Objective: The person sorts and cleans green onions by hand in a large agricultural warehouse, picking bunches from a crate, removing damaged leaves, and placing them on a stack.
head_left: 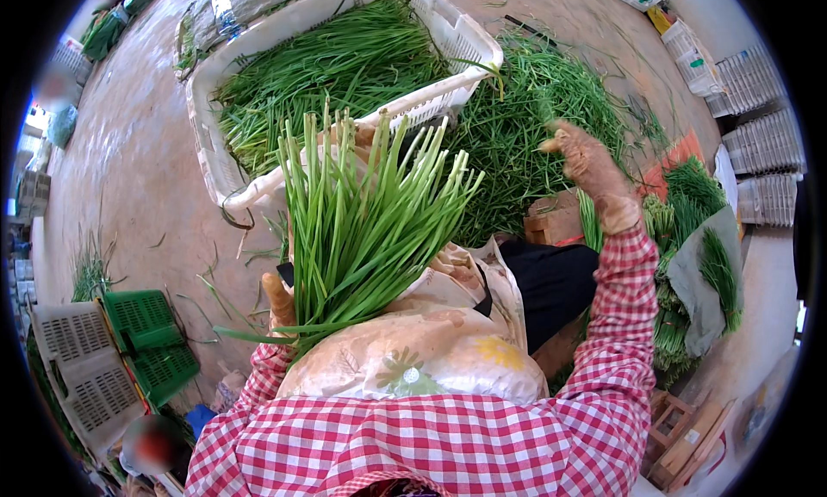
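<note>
A thick bunch of garlic chives [362,230] stands fanned out in front of my chest, its pale cut ends up and its leaves toward my lap. My left hand [280,301] is closed around its lower left side; most of those fingers are hidden behind the leaves. Off to the right, my right hand [586,161] is raised over a heap of loose green leaves [543,109]. Its fingers are bent and look apart, with a blurred green wisp just beyond the fingertips and nothing plainly held. A stained light apron [413,359] covers my lap.
Ahead stands a white plastic crate [211,144] full of long chives. At right, tied bundles [672,320] lie beside a grey sheet [702,282]. A green crate [151,342] is at left, near a blurred person [155,445]. Stacked white crates [762,144] line the right wall.
</note>
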A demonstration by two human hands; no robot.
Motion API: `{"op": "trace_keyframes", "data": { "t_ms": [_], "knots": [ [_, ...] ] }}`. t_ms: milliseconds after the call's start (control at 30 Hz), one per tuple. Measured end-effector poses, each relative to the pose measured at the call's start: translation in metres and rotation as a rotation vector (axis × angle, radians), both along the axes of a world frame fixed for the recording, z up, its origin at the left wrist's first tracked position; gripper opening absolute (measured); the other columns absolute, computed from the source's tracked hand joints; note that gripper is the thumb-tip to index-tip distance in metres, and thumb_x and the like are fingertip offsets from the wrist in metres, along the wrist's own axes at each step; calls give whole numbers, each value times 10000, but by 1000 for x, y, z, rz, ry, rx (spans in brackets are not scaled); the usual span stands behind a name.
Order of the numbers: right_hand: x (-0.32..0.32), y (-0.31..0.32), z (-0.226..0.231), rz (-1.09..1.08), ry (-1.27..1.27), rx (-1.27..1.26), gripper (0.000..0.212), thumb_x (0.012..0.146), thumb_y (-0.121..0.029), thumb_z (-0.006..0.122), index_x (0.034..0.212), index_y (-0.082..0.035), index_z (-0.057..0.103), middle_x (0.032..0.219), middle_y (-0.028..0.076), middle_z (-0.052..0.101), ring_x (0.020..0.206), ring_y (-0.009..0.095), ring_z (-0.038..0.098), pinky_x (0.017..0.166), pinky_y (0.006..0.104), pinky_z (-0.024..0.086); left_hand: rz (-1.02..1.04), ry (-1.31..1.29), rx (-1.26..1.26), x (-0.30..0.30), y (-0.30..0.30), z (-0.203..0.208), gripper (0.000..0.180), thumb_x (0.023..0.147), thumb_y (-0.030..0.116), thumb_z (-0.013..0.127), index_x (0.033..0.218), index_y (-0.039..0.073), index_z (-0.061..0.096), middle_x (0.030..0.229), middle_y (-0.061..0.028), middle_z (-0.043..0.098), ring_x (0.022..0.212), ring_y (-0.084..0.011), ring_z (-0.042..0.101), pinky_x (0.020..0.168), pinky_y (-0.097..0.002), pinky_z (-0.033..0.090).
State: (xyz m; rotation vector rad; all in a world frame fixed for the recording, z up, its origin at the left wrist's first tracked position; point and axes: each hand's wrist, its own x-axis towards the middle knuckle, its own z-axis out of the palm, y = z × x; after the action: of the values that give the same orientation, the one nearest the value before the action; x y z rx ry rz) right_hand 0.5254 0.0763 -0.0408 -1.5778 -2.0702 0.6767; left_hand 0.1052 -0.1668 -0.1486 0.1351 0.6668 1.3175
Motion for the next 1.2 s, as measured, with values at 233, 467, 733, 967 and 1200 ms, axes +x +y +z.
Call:
{"op": "trace_keyframes", "data": {
  "t_ms": [233,467,733,967,1200],
  "knots": [
    [-93,-35,-36,189,-316,-396,191,902,-176,505,885,-55,650,798,122,671,681,216,653,641,363,530,-61,-4,83,-1,-5,11,970,710,629,658,1413,71,291,1345,-88,451,1130,-225,521,977,-371,425],
    [-158,-99,-41,980,-166,-334,359,877,-130,495,1216,-27,545,1250,127,526,1150,281,478,1035,407,341,-236,38,135,-13,-15,-34,943,720,554,699,1409,56,293,1343,-89,453,1122,-218,525,980,-363,420],
    [-154,-127,-67,812,-285,505,361,866,-165,530,1211,-65,554,1218,126,554,1124,302,505,952,412,401,-444,106,203,-20,-19,-63,916,726,472,733,1406,43,294,1343,-90,452,1119,-211,525,981,-354,415],
    [-78,-47,-75,369,-220,318,131,869,-155,520,916,-90,624,766,146,591,703,270,613,638,359,517,-459,145,206,-12,-8,-24,894,725,405,745,1405,39,294,1347,-91,447,1125,-206,519,980,-349,414],
    [23,-1,7,-297,568,0,331,951,-291,501,1178,-60,571,1087,90,638,778,169,614,665,293,503,-486,190,211,-7,-1,5,875,725,337,756,1404,35,294,1352,-92,442,1131,-200,514,978,-343,412]
  ]
}}
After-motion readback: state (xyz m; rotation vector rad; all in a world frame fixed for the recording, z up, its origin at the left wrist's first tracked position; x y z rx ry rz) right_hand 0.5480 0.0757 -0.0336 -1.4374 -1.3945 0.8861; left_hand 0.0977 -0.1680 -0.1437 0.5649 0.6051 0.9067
